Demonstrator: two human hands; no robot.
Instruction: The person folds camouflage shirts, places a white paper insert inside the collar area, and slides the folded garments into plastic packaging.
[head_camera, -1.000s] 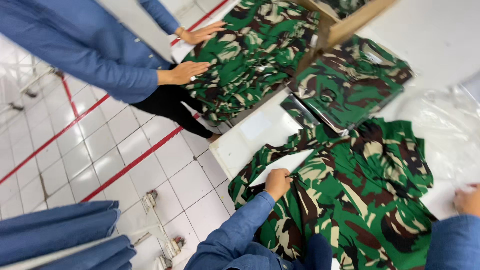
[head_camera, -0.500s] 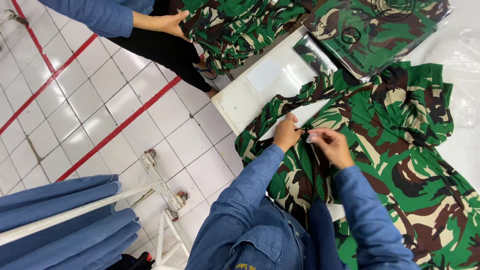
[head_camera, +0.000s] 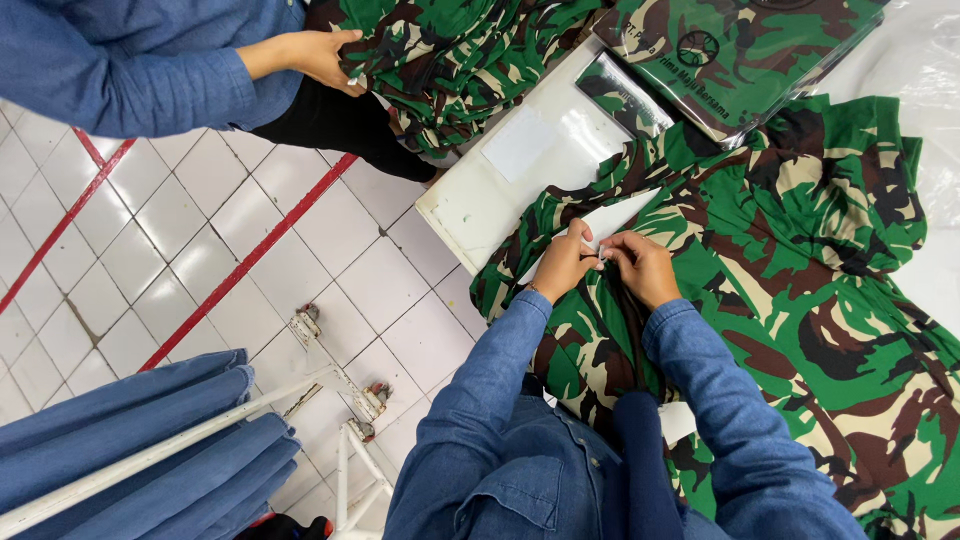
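Hands, left (head_camera: 563, 266) and right (head_camera: 640, 265), seemingly stay pinching camouflage garment (head_camera: 800, 250).

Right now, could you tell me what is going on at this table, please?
A person in blue denim sleeves has both hands on a camouflage garment spread over the white table. The left hand and right hand meet at a white paper piece lying on the fabric. Across the table, a co-worker's hand grips another pile of camouflage garments. A bagged folded one lies beyond.
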